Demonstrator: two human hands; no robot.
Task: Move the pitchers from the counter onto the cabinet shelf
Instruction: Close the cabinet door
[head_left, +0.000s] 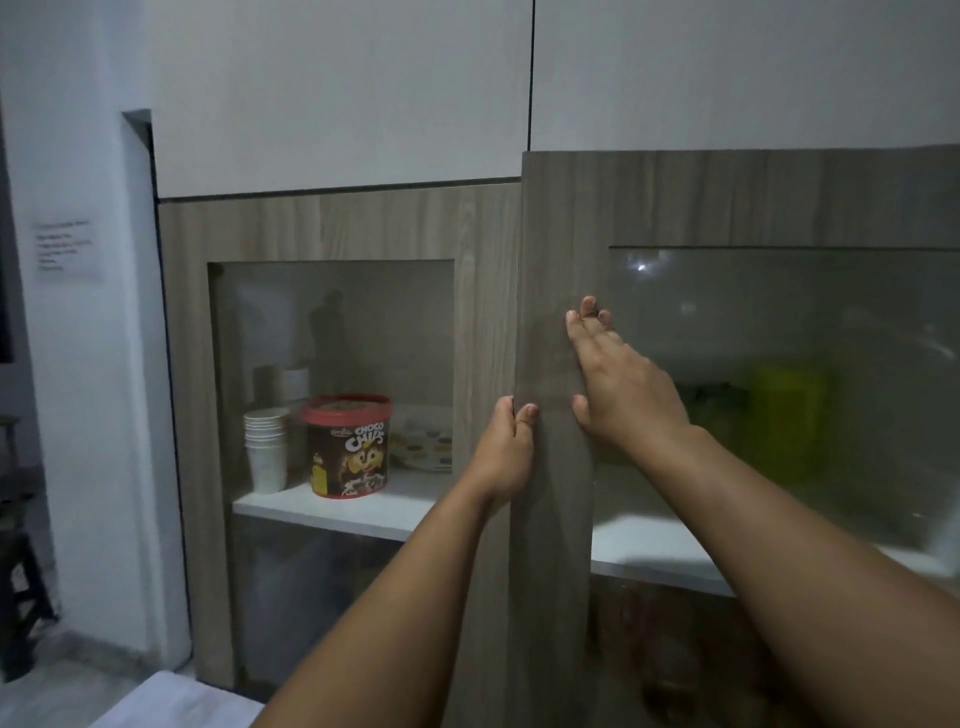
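Left hand (506, 447): centre of the frame, fingers curled round the free edge of the right cabinet door (558, 291), thumb on its front face; closed on that edge.
Right hand (621, 384): just right of centre, spread open and pressed flat on the door's wooden frame, fingertips touching the rim of the glass pane; gripping nothing.
Door: ajar, standing proud of the left door (332, 228); one of two glass-fronted doors.
Pitchers: one blurred yellow-green shape (789, 415) shows behind the glass at right, on the white shelf (670, 545); probably a pitcher, but I cannot tell, nor count any others. The counter is out of view.
Handling, judged: plastic, so light, stiff, not fragile; take by the handle, if any, or round the body.
Left compartment: one Choco Chips tub (349, 447), one stack of paper cups (266, 449), one patterned plate (423, 439).
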